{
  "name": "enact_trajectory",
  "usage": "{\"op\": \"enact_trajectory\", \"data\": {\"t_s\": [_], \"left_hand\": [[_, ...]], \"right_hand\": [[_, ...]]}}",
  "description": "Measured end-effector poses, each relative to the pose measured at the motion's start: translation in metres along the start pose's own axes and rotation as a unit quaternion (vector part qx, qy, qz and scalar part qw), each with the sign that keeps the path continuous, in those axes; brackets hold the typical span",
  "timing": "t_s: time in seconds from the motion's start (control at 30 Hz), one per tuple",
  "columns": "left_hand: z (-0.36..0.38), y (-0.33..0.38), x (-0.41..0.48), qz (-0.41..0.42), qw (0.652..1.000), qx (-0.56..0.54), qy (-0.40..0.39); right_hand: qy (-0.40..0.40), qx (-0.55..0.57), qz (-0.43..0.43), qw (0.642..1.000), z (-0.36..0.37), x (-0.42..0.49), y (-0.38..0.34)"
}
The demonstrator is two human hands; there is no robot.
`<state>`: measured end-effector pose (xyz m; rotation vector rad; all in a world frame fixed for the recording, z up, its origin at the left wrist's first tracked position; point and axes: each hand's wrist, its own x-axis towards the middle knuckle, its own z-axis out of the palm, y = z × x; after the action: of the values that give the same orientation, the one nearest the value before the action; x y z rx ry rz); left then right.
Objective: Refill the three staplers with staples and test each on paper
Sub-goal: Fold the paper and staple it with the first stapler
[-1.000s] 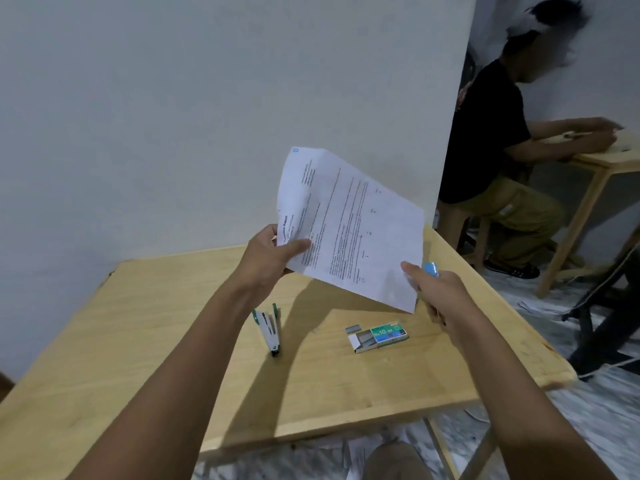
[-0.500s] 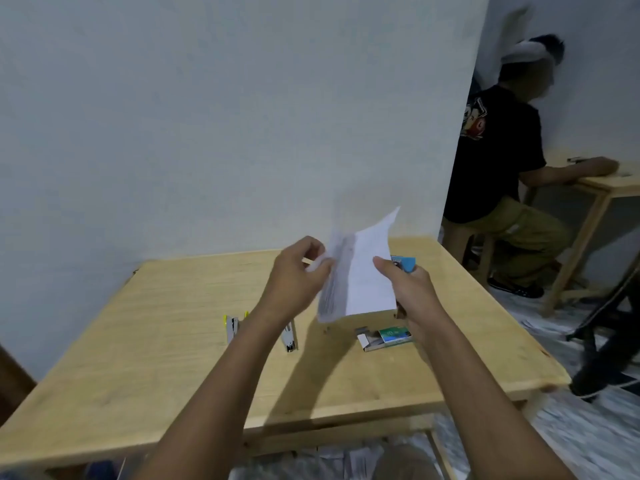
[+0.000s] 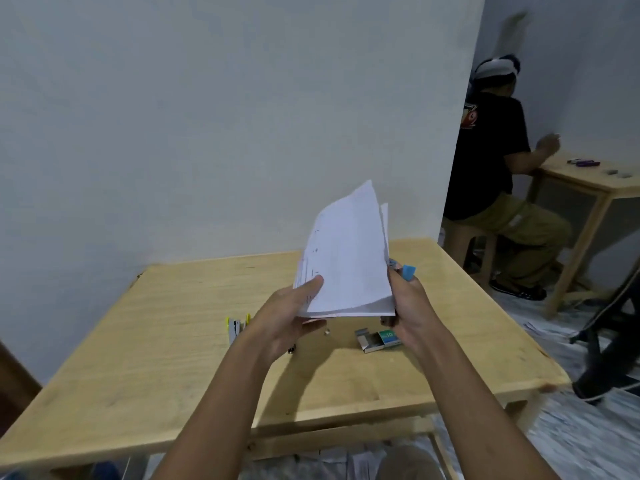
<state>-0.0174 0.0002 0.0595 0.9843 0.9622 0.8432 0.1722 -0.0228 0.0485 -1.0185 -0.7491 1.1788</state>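
Above a pale wooden tabletop (image 3: 173, 341), two bare forearms reach forward and hold a folded sheet of paper (image 3: 346, 258) upright in the air. The left-hand grip (image 3: 294, 317) is curled round the sheet's lower left corner, thumb on the near face, fingers underneath. The right-hand grip (image 3: 410, 306) steadies the lower right edge and is wrapped round a blue stapler (image 3: 407, 271), whose tip pokes out just behind the paper.

On the tabletop below lie a yellow stapler (image 3: 236, 328), near the left wrist, and an open box of staples (image 3: 381, 339) just beside the right wrist. A dark tip (image 3: 292, 349) under the left hand may be the third stapler, but most of it is hidden. Off to the right, another person (image 3: 491, 161) sits at a separate table.

The step in hand looks like testing the blue stapler. To do it well, the left-hand grip should take the sheet alone and keep the folded layers flat and aligned. That frees the right to slide the stapler's mouth fully over a corner, squeeze firmly once, and check that the staple has closed.
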Motion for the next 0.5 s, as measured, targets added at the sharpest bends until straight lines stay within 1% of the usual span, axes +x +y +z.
{"op": "enact_trajectory", "data": {"t_s": [0.07, 0.1, 0.17, 0.23, 0.27, 0.3, 0.37, 0.4, 0.43, 0.5], "left_hand": [[0.0, 0.003, 0.001, 0.058, 0.997, 0.002, 0.049], [-0.002, 0.004, 0.001, 0.086, 0.993, 0.03, 0.072], [-0.004, 0.006, 0.001, 0.13, 0.982, 0.092, 0.104], [-0.005, 0.008, -0.001, 0.158, 0.975, 0.101, 0.122], [-0.003, 0.01, -0.004, 0.159, 0.976, 0.077, 0.124], [-0.001, 0.01, -0.006, 0.153, 0.981, 0.028, 0.116], [0.005, 0.007, -0.011, 0.129, 0.985, -0.095, 0.069], [0.008, 0.003, -0.013, 0.121, 0.982, -0.139, 0.044], [0.011, -0.002, -0.016, 0.116, 0.98, -0.159, 0.026], [0.019, -0.015, -0.02, 0.116, 0.98, -0.163, 0.004]], "right_hand": [[-0.003, 0.006, 0.022, 1.0, -0.001, -0.003, -0.001], [-0.006, 0.002, 0.028, 1.0, -0.003, -0.004, -0.001], [0.001, -0.041, 0.019, 0.999, -0.008, -0.004, 0.002], [0.02, -0.09, -0.002, 0.996, -0.007, -0.008, 0.003], [0.03, -0.105, -0.008, 0.994, -0.005, -0.01, 0.002], [0.039, -0.113, -0.013, 0.993, -0.003, -0.012, 0.002], [0.065, -0.106, -0.019, 0.992, -0.001, -0.015, 0.003], [0.075, -0.099, -0.022, 0.992, 0.001, -0.016, 0.003], [0.081, -0.09, -0.024, 0.992, 0.002, -0.016, 0.005], [0.083, -0.074, -0.026, 0.993, 0.007, -0.019, 0.007]]}}
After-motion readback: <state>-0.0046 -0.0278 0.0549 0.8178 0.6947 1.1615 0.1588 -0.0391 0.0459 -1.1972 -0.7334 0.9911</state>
